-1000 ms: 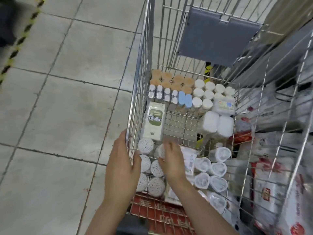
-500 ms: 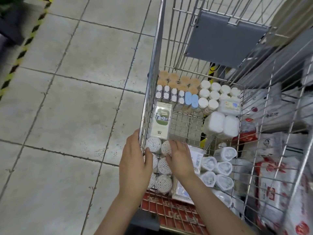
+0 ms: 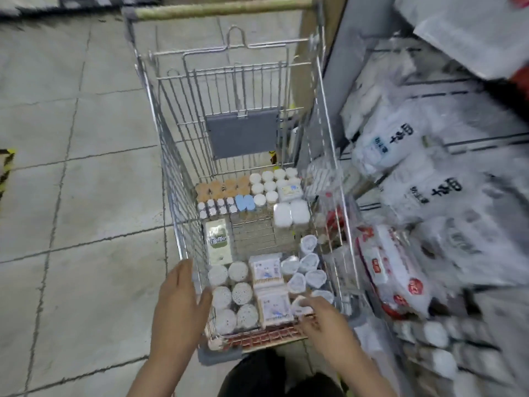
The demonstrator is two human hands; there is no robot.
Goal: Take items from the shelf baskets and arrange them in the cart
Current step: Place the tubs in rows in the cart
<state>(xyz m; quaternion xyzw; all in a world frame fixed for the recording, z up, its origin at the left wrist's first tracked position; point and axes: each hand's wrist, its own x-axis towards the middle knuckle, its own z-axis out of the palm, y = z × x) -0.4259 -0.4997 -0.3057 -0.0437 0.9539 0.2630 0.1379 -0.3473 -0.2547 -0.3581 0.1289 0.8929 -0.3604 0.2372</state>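
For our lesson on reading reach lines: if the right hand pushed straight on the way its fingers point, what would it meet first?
The right hand points up-left into the cart; it would probably meet the clear wrapped cup at its fingertips first, then the cotton swab pack. Depth is uncertain.

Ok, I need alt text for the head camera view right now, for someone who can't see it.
Seen from above, a person's left hand rests on the near left rim of a wire shopping cart while the right hand reaches among small white wrapped items at its near right. Neat rows of white-lidded jars and boxes cover the cart floor; bagged goods fill shelves on the right.
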